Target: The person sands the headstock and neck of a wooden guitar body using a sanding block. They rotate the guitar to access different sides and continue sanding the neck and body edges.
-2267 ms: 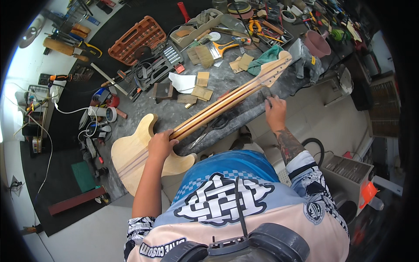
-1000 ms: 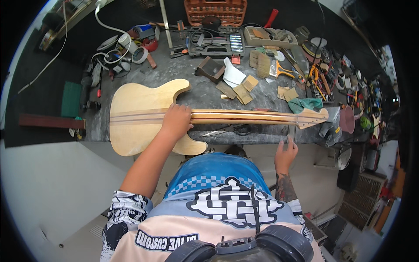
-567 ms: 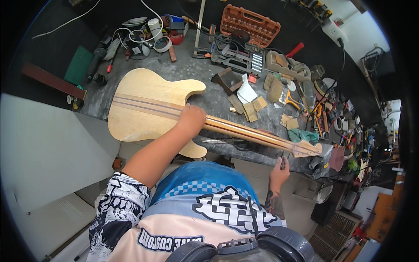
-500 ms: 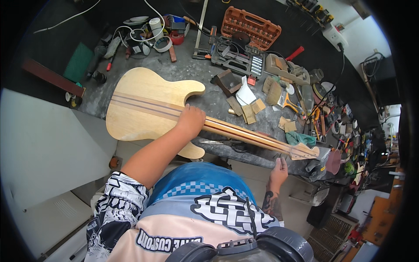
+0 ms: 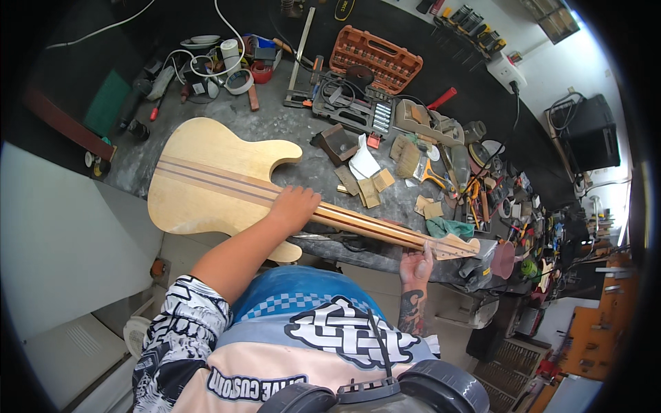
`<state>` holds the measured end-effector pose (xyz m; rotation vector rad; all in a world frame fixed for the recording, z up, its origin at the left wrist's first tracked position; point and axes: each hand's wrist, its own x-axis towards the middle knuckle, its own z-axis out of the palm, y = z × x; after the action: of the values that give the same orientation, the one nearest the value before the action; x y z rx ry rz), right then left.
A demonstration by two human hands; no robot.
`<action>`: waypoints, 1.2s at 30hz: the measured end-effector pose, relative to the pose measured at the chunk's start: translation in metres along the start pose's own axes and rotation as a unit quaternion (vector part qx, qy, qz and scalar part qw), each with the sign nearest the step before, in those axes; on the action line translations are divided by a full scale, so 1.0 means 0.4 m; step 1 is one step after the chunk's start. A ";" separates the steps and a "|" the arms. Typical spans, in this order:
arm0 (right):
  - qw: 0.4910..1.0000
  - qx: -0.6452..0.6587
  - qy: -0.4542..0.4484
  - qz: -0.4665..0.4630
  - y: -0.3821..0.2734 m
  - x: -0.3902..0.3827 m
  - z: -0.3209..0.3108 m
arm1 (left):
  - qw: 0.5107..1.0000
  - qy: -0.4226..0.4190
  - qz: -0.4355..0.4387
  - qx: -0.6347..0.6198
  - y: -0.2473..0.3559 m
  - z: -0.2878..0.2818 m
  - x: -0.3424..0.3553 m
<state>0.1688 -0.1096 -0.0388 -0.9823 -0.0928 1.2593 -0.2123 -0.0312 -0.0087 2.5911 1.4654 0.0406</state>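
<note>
An unfinished pale wooden guitar with dark centre stripes lies flat on a grey workbench, body to the left, long neck running right. My left hand rests on the neck where it meets the body, fingers curled over it. My right hand reaches up from below the bench edge and touches the underside of the headstock; its grip there is partly hidden.
Behind the guitar the bench holds an orange tool case, a socket set, tape rolls, sanding blocks, a brush, pliers and cables. A green cloth lies by the headstock.
The guitar was lowered from a tilted hold onto the bench and now lies flat. My right hand left the headstock, dropped below the bench edge, then rose back up to it.
</note>
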 end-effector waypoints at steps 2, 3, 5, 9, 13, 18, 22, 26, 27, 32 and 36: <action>0.999 -0.022 0.017 -0.021 0.006 -0.008 0.003 | 1.000 -0.020 0.000 0.020 0.002 -0.002 0.006; 0.999 -0.027 0.012 -0.038 0.004 -0.011 0.006 | 1.000 -0.011 0.005 0.025 -0.003 0.001 0.006; 0.997 -0.038 0.001 -0.072 0.001 -0.013 0.014 | 0.999 0.007 0.013 0.033 -0.013 0.007 0.006; 0.985 -0.082 -0.050 -0.143 -0.061 -0.064 0.121 | 0.999 0.034 0.017 0.008 -0.018 -0.085 -0.002; 0.949 -0.169 -0.075 -0.257 -0.124 -0.099 0.235 | 0.997 0.068 0.019 -0.028 -0.040 -0.188 -0.016; 0.887 -0.254 -0.053 -0.381 -0.194 -0.197 0.449 | 0.985 0.150 0.040 -0.071 -0.022 -0.332 -0.052; 0.848 -0.237 -0.073 -0.469 -0.224 -0.275 0.634 | 0.965 0.235 0.059 -0.104 0.023 -0.442 -0.057; 0.796 -0.270 -0.080 -0.536 -0.258 -0.322 0.787 | 0.954 0.255 0.096 -0.125 -0.003 -0.554 -0.033; 0.783 -0.283 -0.079 -0.548 -0.260 -0.335 0.827 | 0.956 0.244 0.099 -0.131 -0.012 -0.583 -0.031; 0.701 -0.364 -0.114 -0.603 -0.282 -0.459 1.018 | 0.907 0.394 0.092 -0.117 0.001 -0.700 -0.017; 0.318 -0.490 -0.182 -0.791 -0.320 -0.436 1.108 | 0.873 0.482 0.041 -0.059 -0.073 -0.792 -0.066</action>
<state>-0.0440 0.0013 0.3923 -0.8571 -1.8961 -0.7723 -0.2839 0.0019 0.3007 2.6004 1.4637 1.5679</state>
